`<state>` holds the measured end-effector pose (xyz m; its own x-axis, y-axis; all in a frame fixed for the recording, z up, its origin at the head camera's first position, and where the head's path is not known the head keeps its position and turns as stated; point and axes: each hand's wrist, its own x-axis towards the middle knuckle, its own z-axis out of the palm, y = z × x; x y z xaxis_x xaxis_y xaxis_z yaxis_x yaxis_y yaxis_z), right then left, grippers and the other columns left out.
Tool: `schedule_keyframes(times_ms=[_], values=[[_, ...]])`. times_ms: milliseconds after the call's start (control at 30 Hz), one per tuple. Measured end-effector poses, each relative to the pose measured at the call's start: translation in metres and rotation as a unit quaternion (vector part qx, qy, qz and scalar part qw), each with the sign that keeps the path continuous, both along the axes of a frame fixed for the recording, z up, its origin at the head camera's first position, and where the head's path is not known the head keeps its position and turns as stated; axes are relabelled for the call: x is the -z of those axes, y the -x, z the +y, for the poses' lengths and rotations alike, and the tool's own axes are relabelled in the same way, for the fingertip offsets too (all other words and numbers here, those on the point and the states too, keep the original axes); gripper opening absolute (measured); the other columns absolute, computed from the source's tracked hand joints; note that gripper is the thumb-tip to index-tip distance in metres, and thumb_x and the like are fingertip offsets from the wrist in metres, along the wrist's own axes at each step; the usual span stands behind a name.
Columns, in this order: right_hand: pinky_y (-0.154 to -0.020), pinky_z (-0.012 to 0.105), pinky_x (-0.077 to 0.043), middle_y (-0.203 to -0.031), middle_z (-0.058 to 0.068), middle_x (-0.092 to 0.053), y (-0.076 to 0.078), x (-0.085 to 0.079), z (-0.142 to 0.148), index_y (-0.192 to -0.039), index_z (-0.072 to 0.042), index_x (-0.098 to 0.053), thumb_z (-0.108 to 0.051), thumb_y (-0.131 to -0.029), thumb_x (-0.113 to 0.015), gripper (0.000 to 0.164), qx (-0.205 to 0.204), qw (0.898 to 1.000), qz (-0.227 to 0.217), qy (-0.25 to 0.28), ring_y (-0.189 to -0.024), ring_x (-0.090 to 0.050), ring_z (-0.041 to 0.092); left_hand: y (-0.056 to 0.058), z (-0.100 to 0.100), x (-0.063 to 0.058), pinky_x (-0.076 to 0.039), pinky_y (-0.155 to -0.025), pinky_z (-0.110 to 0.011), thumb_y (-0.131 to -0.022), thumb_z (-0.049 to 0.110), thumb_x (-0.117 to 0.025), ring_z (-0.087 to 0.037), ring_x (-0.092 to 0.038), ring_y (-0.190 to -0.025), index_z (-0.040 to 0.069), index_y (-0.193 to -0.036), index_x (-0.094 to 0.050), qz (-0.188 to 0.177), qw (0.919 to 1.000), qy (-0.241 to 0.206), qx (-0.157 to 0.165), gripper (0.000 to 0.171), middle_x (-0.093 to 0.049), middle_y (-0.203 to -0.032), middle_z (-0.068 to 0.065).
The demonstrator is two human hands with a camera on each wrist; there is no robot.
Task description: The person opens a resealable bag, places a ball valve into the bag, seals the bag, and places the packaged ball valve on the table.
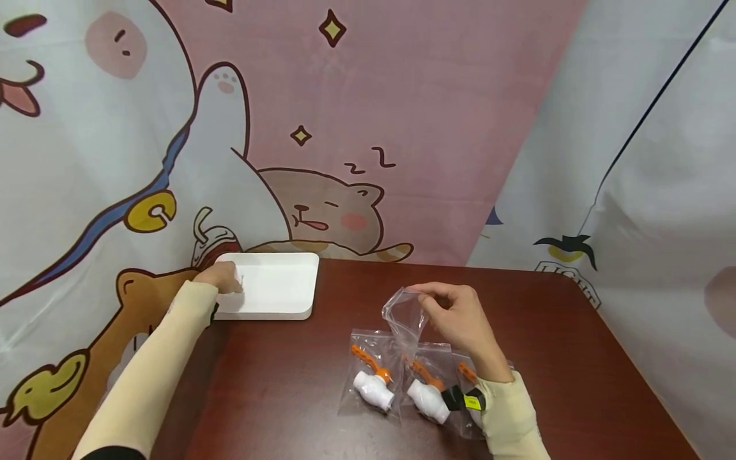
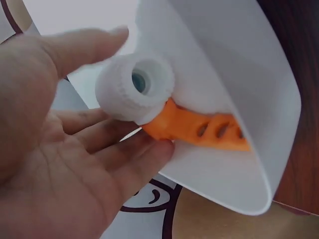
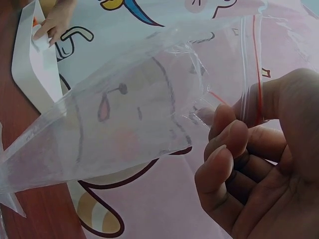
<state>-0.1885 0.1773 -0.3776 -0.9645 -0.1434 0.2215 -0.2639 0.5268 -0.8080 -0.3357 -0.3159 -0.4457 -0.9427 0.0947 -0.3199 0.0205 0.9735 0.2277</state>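
My left hand [image 1: 221, 276] reaches into the left end of a white tray [image 1: 282, 287]. In the left wrist view, its fingers lie against a white plastic ball valve [image 2: 117, 92] with an orange handle [image 2: 199, 130], while the thumb stands off above it. The handle points into the tray. With thumb and fingers, my right hand [image 1: 460, 316] pinches the mouth of a clear zip bag [image 3: 134, 109] near its red seal line. No valve shows inside that bag, which hangs over other bags on the table.
Below the raised bag lie several clear bags with white valves and orange handles, among them a left bagged valve [image 1: 374, 390] and a middle bagged valve [image 1: 428, 401]. The brown table [image 1: 287, 396] meets a cartoon-printed cloth [image 1: 431, 160] at its far edge.
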Motion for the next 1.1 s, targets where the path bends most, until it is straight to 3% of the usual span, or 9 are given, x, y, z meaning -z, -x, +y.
schedule_keyframes(times_ms=[133,267,433,667,767,867,933,1100], values=[[-0.032,0.028,-0.028,-0.048,0.003,-0.047,0.000,0.000,0.000,-0.100,-0.041,-0.068,-0.019,-0.090,-0.059,0.026,-0.001,1.000,0.001,-0.002,-0.034,-0.032,0.015,0.003,-0.001,0.003,-0.041,-0.060,-0.033,-0.083,0.011,-0.060,-0.025,-0.049,-0.071,-0.007,-0.096,-0.055,0.004,0.9998,0.012,-0.016,0.022,-0.054,-0.083,-0.014],[-0.032,0.028,-0.028,-0.048,0.003,-0.047,0.000,-0.001,-0.001,-0.101,-0.041,-0.068,-0.018,-0.090,-0.059,0.027,-0.003,1.000,0.002,-0.005,-0.034,-0.032,0.016,0.003,-0.001,0.005,-0.045,-0.069,-0.041,-0.083,0.011,-0.059,-0.031,-0.050,-0.082,-0.012,-0.111,-0.049,0.009,0.9990,0.015,-0.041,0.038,-0.054,-0.103,-0.025],[-0.031,0.028,-0.027,-0.047,0.003,-0.044,0.000,-0.001,-0.001,-0.102,-0.042,-0.068,-0.019,-0.090,-0.059,0.027,-0.003,1.000,0.006,-0.006,-0.034,-0.029,0.015,0.001,0.001,0.003,-0.046,-0.080,-0.047,-0.082,0.011,-0.058,-0.034,-0.050,-0.092,-0.015,-0.116,-0.046,0.020,0.9985,0.014,-0.050,0.044,-0.049,-0.119,-0.034],[-0.033,0.028,-0.029,-0.050,0.003,-0.045,0.001,-0.001,0.000,-0.101,-0.041,-0.068,-0.019,-0.090,-0.059,0.026,-0.006,1.000,0.007,-0.003,-0.037,-0.033,0.015,-0.003,0.003,-0.002,-0.044,-0.071,-0.040,-0.080,0.010,-0.056,-0.031,-0.048,-0.082,-0.012,-0.101,-0.050,0.023,0.9987,-0.003,-0.046,0.030,-0.053,-0.100,-0.026],[-0.034,0.028,-0.030,-0.052,0.003,-0.047,0.001,-0.001,0.000,-0.101,-0.040,-0.069,-0.019,-0.090,-0.059,0.026,-0.009,1.000,0.013,-0.001,-0.038,-0.034,0.015,-0.004,0.003,-0.003,-0.046,-0.075,-0.043,-0.081,0.010,-0.056,-0.034,-0.050,-0.089,-0.014,-0.110,-0.049,0.026,0.9986,-0.012,-0.043,0.038,-0.052,-0.109,-0.030],[-0.034,0.028,-0.030,-0.052,0.002,-0.047,0.001,0.000,0.001,-0.101,-0.039,-0.069,-0.018,-0.091,-0.059,0.025,-0.011,1.000,0.016,-0.001,-0.038,-0.034,0.015,-0.005,0.004,-0.005,-0.045,-0.088,-0.052,-0.081,0.011,-0.057,-0.041,-0.049,-0.106,-0.015,-0.127,-0.041,0.043,0.9976,-0.030,-0.045,0.055,-0.045,-0.127,-0.036],[-0.033,0.028,-0.029,-0.050,0.002,-0.046,0.001,0.000,0.002,-0.101,-0.039,-0.069,-0.018,-0.091,-0.059,0.025,-0.011,1.000,0.015,0.000,-0.037,-0.033,0.015,-0.006,0.005,-0.005,-0.042,-0.092,-0.055,-0.079,0.010,-0.058,-0.044,-0.047,-0.113,-0.015,-0.132,-0.038,0.065,0.9962,-0.042,-0.040,0.062,-0.042,-0.130,-0.037],[-0.032,0.028,-0.027,-0.047,0.003,-0.041,0.001,0.001,0.002,-0.101,-0.040,-0.069,-0.019,-0.091,-0.059,0.026,-0.010,1.000,0.007,0.002,-0.034,-0.029,0.014,-0.007,0.006,-0.007,-0.046,-0.084,-0.052,-0.075,0.008,-0.062,-0.041,-0.053,-0.103,-0.016,-0.129,-0.041,0.138,0.9876,-0.071,-0.020,0.062,-0.050,-0.121,-0.036]])
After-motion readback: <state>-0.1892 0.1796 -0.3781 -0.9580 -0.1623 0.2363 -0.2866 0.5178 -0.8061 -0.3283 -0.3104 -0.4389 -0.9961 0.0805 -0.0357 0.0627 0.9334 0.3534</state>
